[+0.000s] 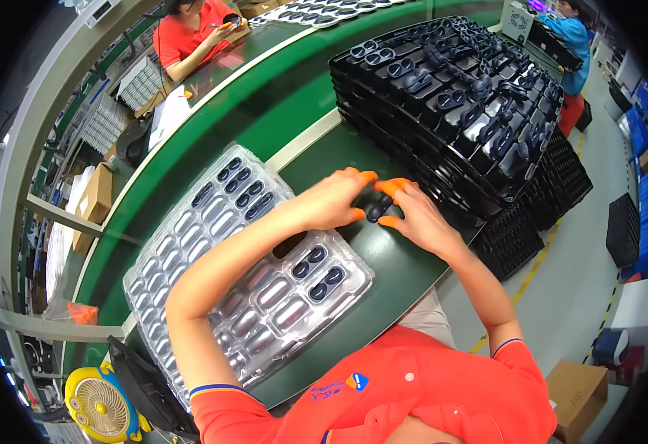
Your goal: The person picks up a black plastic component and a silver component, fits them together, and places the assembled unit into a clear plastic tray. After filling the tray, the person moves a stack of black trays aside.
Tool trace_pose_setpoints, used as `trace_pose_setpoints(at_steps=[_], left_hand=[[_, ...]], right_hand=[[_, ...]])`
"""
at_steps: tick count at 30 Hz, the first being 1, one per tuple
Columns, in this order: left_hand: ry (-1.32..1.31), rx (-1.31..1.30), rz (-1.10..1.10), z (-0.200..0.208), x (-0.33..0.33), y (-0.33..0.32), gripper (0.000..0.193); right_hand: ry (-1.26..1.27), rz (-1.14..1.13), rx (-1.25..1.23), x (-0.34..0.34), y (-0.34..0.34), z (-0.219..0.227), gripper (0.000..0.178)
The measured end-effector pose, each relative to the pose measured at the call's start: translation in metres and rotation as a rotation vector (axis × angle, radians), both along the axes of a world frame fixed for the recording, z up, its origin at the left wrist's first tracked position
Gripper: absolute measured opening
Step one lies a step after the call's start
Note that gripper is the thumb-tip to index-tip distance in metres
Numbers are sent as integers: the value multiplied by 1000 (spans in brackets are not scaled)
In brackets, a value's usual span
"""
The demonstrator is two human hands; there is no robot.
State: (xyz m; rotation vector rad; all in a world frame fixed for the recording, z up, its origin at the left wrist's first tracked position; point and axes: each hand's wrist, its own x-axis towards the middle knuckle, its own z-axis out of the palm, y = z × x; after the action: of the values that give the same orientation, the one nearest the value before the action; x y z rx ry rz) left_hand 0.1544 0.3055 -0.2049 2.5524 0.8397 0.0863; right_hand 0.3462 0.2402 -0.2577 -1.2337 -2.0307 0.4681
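Between my two hands, above the green work surface [398, 270], is a small black two-lobed part [376, 210]. My right hand [422, 219] pinches it, with orange finger covers on the thumb and fingertips. From the other side, the orange-tipped fingers of my left hand [333, 200] close on it; its far end is partly hidden. Under my left forearm lies a clear plastic tray [191, 222] of oval pockets. Dark parts sit in several of its pockets, at the far end [242, 181] and near its right edge [318, 274].
At the far right rises a tall stack of black trays [413, 118], its top covered with similar dark parts. Beyond a metal rail runs a green conveyor belt [279, 122]. A co-worker in red [191, 41] sits across it; another in blue [568, 44] stands far right. A yellow fan [102, 405] is lower left.
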Motion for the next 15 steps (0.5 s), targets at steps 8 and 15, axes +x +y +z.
trace_pose_setpoints(at_steps=[8, 15], left_hand=[[-126, 149, 222, 43, -92, -40, 35], [44, 171, 449, 45, -95, -83, 28]], right_hand=[[-235, 59, 71, 9, 3, 1, 36], [-251, 54, 114, 1, 0, -2, 30]])
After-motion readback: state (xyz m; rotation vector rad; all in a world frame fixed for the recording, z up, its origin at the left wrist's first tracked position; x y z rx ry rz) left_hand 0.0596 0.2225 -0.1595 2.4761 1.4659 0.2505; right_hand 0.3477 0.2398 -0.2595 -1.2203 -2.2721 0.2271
